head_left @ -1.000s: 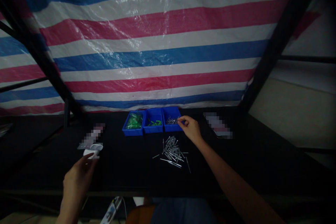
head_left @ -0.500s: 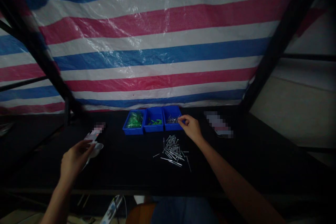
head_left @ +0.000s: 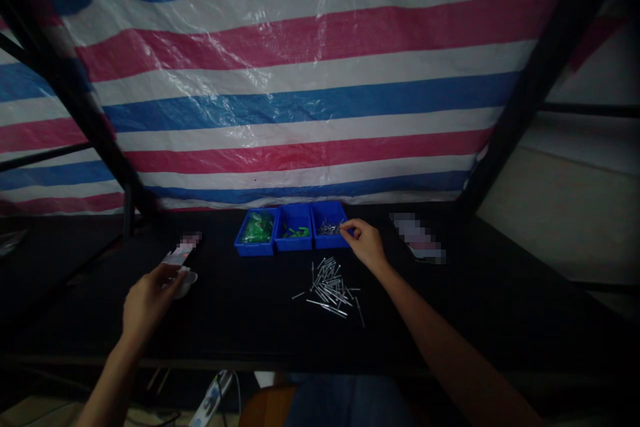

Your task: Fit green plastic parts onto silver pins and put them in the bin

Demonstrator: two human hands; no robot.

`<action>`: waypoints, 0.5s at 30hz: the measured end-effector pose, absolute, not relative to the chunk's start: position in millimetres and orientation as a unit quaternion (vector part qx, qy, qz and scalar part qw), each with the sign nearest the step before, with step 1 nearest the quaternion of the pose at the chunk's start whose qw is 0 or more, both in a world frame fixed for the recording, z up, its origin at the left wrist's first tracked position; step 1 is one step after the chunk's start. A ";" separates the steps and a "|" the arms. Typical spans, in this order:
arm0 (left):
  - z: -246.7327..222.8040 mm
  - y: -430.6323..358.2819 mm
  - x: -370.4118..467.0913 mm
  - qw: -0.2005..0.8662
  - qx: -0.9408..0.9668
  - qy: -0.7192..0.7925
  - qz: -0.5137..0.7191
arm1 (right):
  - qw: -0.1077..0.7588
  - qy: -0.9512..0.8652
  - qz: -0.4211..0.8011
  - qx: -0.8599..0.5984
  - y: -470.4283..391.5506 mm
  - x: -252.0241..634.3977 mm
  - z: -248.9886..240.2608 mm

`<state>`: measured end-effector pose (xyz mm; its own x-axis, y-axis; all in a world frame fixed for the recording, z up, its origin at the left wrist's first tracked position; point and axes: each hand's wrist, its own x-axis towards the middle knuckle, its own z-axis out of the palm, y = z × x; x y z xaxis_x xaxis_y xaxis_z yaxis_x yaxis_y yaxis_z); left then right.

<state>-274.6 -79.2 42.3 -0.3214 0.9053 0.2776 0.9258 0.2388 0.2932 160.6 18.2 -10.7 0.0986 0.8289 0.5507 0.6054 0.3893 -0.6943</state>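
My left hand point(head_left: 150, 297) is closed in a pinch at the left side of the black table. Whitish, rounded, thin pieces point(head_left: 186, 285) show under and beside its fingertips; what they are I cannot make out. My right hand point(head_left: 364, 240) pinches at the right edge of a blue bin point(head_left: 330, 209) that holds small metal screws point(head_left: 328, 227). Anything between those fingertips is too small to name. To its left, a second blue bin point(head_left: 294, 211) has green plugs point(head_left: 299, 232) in it. A third blue bin point(head_left: 239, 248) holds a bag of green pieces point(head_left: 258, 227).
A pile of long metal screws or nails point(head_left: 331, 285) lies on the black table point(head_left: 240, 307) before the bins. A blurred-out phone-like object point(head_left: 419, 239) lies at right, another pixelated item point(head_left: 185, 248) at left. A striped tarp point(head_left: 310, 93) hangs behind, between dark posts.
My left hand has shifted slightly to the right over the whitish pieces. My right hand stays at the screw bin, fingers still pinched.
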 end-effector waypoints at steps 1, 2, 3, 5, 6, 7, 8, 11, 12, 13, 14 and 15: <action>42.3 -78.8 -271.9 0.035 -0.590 -0.783 -0.194 | 0.507 -0.662 0.110 -0.542 18.1 160.6 -10.5; 42.5 -78.6 -269.4 0.046 -0.599 -0.778 -0.183 | 0.507 -0.661 0.110 -0.542 18.0 160.6 -10.4; 42.6 -78.4 -267.4 0.059 -0.608 -0.773 -0.173 | 0.507 -0.661 0.109 -0.542 18.0 160.6 -10.3; 42.6 -77.8 -265.5 0.081 -0.623 -0.762 -0.154 | 0.507 -0.662 0.109 -0.541 18.2 160.6 -10.4; 42.3 -77.2 -265.7 0.091 -0.629 -0.759 -0.145 | 0.507 -0.663 0.109 -0.541 18.3 160.7 -10.5; 41.8 -76.4 -266.4 0.097 -0.633 -0.756 -0.137 | 0.506 -0.664 0.109 -0.540 18.5 160.8 -10.7; 41.3 -75.5 -267.6 0.101 -0.637 -0.753 -0.130 | 0.506 -0.664 0.109 -0.540 18.7 160.9 -10.9; 40.6 -72.8 -270.2 0.106 -0.648 -0.746 -0.111 | 0.505 -0.663 0.109 -0.542 18.8 161.2 -11.3; 41.1 -72.3 -270.1 0.106 -0.649 -0.746 -0.106 | 0.505 -0.662 0.109 -0.543 18.7 161.2 -11.2; 42.0 -72.2 -269.4 0.105 -0.648 -0.747 -0.102 | 0.505 -0.662 0.109 -0.544 18.5 161.2 -11.1; 43.1 -72.2 -268.2 0.102 -0.648 -0.748 -0.100 | 0.505 -0.662 0.110 -0.544 18.2 161.1 -10.9; 44.2 -72.5 -266.6 0.095 -0.648 -0.749 -0.101 | 0.505 -0.662 0.110 -0.544 17.9 160.9 -10.7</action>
